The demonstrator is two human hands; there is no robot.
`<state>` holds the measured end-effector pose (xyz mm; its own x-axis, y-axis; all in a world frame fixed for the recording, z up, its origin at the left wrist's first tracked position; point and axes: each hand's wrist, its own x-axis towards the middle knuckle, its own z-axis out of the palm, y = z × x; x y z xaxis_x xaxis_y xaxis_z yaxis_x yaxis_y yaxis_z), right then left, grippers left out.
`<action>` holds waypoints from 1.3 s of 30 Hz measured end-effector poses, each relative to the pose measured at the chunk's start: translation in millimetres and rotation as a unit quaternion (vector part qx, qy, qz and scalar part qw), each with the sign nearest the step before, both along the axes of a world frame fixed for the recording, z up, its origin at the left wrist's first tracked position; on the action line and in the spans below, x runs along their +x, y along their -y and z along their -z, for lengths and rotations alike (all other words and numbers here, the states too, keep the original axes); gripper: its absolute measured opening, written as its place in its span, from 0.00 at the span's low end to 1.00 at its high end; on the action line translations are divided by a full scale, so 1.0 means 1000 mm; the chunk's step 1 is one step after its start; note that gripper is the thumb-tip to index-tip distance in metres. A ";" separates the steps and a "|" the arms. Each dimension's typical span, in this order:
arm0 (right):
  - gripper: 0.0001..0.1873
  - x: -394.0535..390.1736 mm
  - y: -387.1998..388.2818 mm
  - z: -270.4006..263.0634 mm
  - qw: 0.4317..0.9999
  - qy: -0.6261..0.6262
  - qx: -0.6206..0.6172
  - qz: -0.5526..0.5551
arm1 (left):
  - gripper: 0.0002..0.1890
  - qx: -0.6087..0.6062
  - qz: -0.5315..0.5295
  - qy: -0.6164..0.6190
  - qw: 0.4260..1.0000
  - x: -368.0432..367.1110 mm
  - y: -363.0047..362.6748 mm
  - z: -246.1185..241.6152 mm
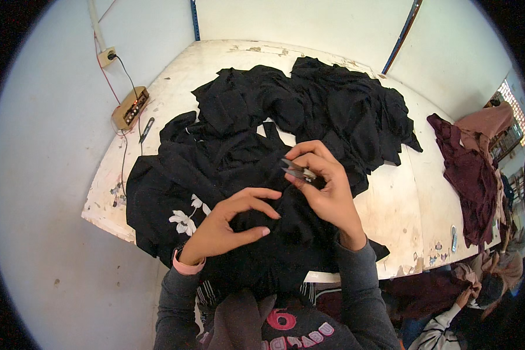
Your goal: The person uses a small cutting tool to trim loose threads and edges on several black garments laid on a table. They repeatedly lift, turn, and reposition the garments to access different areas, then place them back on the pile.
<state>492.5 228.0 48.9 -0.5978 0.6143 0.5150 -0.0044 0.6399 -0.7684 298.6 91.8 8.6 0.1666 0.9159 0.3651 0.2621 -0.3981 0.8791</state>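
Note:
Black fabric [245, 162] lies bunched before me and drapes over the near edge of the table. My right hand [323, 179] holds a small pair of metal thread snips [299, 170], its blades apart and pointing left, just above the cloth. My left hand [236, 218] hovers over or rests on the fabric with thumb and fingers spread, holding nothing that I can see. White flowers [183, 222] show on the black cloth beside my left wrist. Farther back, more black fabric [345, 105] is heaped on the table.
The worn table [389, 210] meets walls at the left and back. A wooden box with lights [131, 108], cables and a cutter-like tool [147, 130] are at left. Maroon cloth [468, 188] and a small tool [453, 239] lie right. Another person [442, 323] is at lower right.

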 end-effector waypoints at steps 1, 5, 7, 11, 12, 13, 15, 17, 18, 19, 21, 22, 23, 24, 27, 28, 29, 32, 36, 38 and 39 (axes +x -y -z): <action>0.11 -0.002 0.000 0.002 1.000 0.006 0.003 -0.005 | 0.31 0.023 0.010 -0.042 0.999 0.003 -0.002 -0.004; 0.10 0.004 0.004 -0.006 0.984 0.125 0.116 0.057 | 0.41 -0.075 -0.007 -0.057 0.996 0.012 0.003 -0.021; 0.09 0.006 0.011 -0.018 0.974 0.117 0.168 0.099 | 0.44 -0.072 -0.063 -0.044 0.994 0.014 0.008 -0.025; 0.15 0.022 0.019 -0.036 0.950 0.256 0.153 0.098 | 0.47 -0.053 -0.106 -0.059 0.991 0.012 0.011 -0.025; 0.17 0.025 0.020 -0.036 0.942 0.275 0.166 0.100 | 0.47 -0.046 -0.103 -0.057 0.992 0.013 0.009 -0.024; 0.17 0.026 0.021 -0.036 0.937 0.291 0.165 0.098 | 0.46 -0.046 -0.101 -0.065 0.992 0.013 0.009 -0.026; 0.17 0.028 0.023 -0.036 0.928 0.322 0.160 0.094 | 0.46 -0.047 -0.099 -0.083 0.991 0.015 0.010 -0.030; 0.17 0.027 0.021 -0.032 0.927 0.320 0.172 0.094 | 0.47 -0.047 -0.098 -0.076 0.991 0.016 0.008 -0.027; 0.17 0.026 0.021 -0.031 0.926 0.319 0.178 0.094 | 0.47 -0.047 -0.098 -0.073 0.991 0.016 0.008 -0.027; 0.16 0.025 0.021 -0.030 0.927 0.324 0.169 0.085 | 0.47 -0.047 -0.097 -0.073 0.992 0.017 0.008 -0.028; 0.15 0.022 0.020 -0.027 0.929 0.333 0.150 0.064 | 0.48 -0.048 -0.095 -0.073 0.992 0.016 0.007 -0.029; 0.15 0.021 0.020 -0.025 0.934 0.316 0.150 0.075 | 0.48 -0.030 -0.094 -0.071 0.993 0.015 0.006 -0.027; 0.16 0.021 0.021 -0.023 0.939 0.298 0.149 0.085 | 0.49 -0.013 -0.093 -0.068 0.993 0.013 0.005 -0.024; 0.16 0.019 0.022 -0.023 0.944 0.278 0.150 0.094 | 0.50 0.006 -0.095 -0.067 0.993 0.011 0.005 -0.022; 0.14 0.012 0.021 -0.019 0.986 0.162 -0.027 -0.008 | 0.48 0.054 -0.088 -0.050 0.993 0.008 0.002 -0.018; 0.19 0.014 0.016 -0.005 0.985 0.162 -0.033 -0.053 | 0.48 0.069 -0.087 -0.060 0.992 0.008 0.000 -0.021; 0.18 0.019 0.010 0.006 0.975 0.203 -0.030 -0.085 | 0.48 0.084 -0.086 -0.069 0.990 0.008 -0.002 -0.025; 0.16 0.019 0.006 0.024 0.973 0.216 -0.027 -0.071 | 0.48 0.075 -0.111 -0.062 0.989 -0.006 0.006 -0.027; 0.16 0.020 0.020 0.007 0.986 0.163 -0.031 -0.015 | 0.46 0.079 -0.135 -0.059 0.986 -0.009 0.008 -0.026; 0.16 0.015 0.026 0.000 0.987 0.159 -0.032 -0.019 | 0.46 0.076 -0.133 -0.063 0.986 -0.007 0.008 -0.027; 0.16 0.013 0.027 -0.001 0.986 0.159 -0.039 -0.022 | 0.46 0.074 -0.129 -0.063 0.987 -0.004 0.008 -0.029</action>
